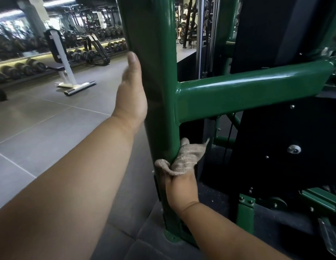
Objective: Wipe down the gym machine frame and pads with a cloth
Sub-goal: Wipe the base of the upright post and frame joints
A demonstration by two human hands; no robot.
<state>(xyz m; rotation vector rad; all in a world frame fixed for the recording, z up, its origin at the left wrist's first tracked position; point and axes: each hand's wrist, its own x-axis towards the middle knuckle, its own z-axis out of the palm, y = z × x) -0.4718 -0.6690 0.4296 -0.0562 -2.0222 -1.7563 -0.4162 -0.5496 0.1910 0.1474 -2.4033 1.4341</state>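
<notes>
Left of the green upright post (156, 91): left hand (132, 94), fingers straight, flat against it, holding nothing; right of post, lower: right hand (180, 186) gripping cloth (184, 158) pressed to tube; step judged frame-wiping; next, slide cloth along post.

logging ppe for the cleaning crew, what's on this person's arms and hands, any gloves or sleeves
Nothing worn, as far as the view shows: both forearms are bare with no sleeve in the frame. The left hand and right hand have no gloves, and no watch, band or ring is visible on the parts that show.
</notes>
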